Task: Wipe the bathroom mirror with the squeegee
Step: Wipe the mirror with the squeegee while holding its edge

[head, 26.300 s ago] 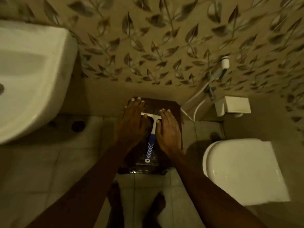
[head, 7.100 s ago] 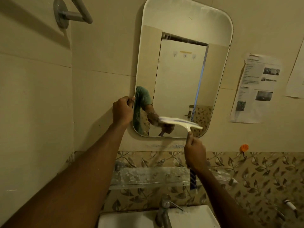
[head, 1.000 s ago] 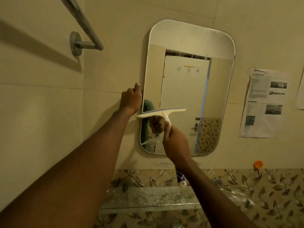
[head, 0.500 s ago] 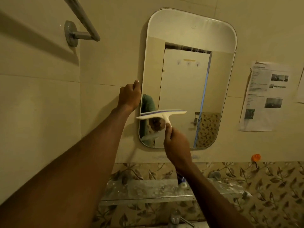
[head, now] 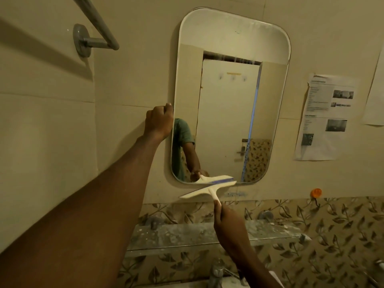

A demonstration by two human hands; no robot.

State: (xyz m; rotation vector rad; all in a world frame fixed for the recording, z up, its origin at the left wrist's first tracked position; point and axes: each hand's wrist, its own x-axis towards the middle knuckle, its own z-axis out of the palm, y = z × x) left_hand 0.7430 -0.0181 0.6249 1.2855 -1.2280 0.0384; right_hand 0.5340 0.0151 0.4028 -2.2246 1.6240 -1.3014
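A rounded-corner mirror (head: 228, 96) hangs on the plain cream wall, upright and slightly tilted in this wide view. The left hand (head: 159, 121) is at the mirror's 9 o'clock edge, fingers curled in tight and one fingertip laid on the rim, holding that edge; the forearm runs down to 7 o'clock of the view. The squeegee (head: 207, 189) is at the mirror's 6 o'clock. Its pale blade is slanted, with the end toward 2 o'clock lying over the glass at the lower rim and the end toward 8 o'clock hanging off below the mirror against the wall. The bottom of the glass shows the blade's reflection with a blue strip along it. The right hand (head: 227, 223) is below the blade at 6 o'clock, its fingers wrapped round the squeegee's handle and one digit stretched up along the thin white stem. The lower part of the handle is hidden in the fist. A grey towel bar (head: 97, 23) on a round mount is at 10 o'clock. A printed paper sheet (head: 324, 115) is stuck to the wall at the mirror's 3 o'clock, with a small orange hook (head: 315, 192) below it. A spattered glass shelf (head: 187, 235) crosses the leaf-patterned tiles (head: 342, 225) at 6 o'clock, and a metal tap (head: 216, 271) stands beneath it.
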